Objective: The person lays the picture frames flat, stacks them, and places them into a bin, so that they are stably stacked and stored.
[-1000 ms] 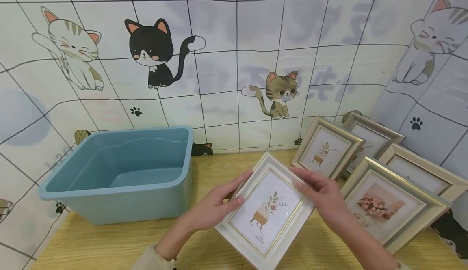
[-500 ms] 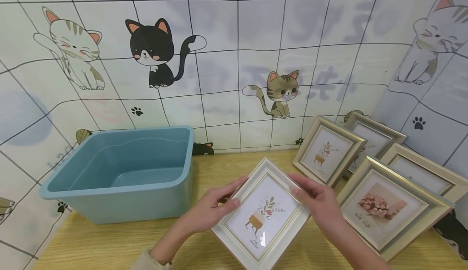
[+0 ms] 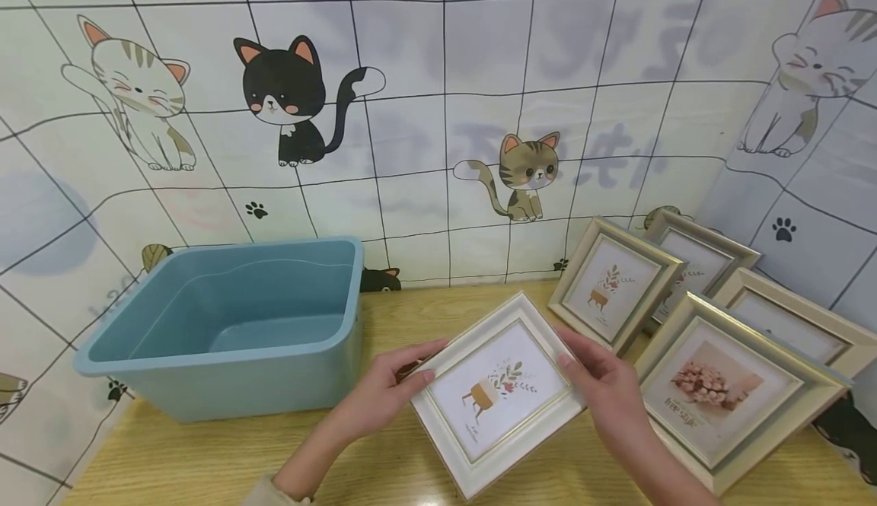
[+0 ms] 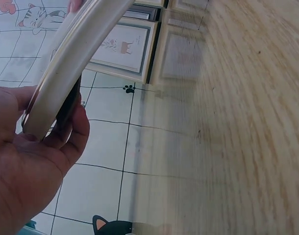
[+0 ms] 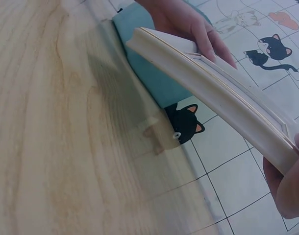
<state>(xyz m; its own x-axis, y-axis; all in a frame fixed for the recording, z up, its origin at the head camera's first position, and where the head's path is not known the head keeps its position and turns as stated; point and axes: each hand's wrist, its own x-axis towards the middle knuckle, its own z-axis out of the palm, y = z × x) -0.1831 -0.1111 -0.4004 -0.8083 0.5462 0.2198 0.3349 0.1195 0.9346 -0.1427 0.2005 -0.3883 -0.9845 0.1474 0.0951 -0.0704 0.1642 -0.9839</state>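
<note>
Both hands hold a white picture frame tilted above the wooden table, its printed plant-pot picture facing up. My left hand grips the frame's left edge, thumb on the front border and fingers behind. On the opposite edge, my right hand pinches the border with its thumb on the front. The left wrist view shows the left hand with fingertips curled behind the frame, near a dark part of its back. In the right wrist view the frame is seen edge-on, off the table.
A pale blue plastic tub stands at the left of the wooden table. Several picture frames lean upright at the right, among them a small one with a plant print and a larger one with pink flowers. A cat-patterned wall covering stands behind.
The white frame has turned clockwise between the hands, with its top corner now farther right. The left hand has shifted slightly left; the tub and leaning frames stay put.
</note>
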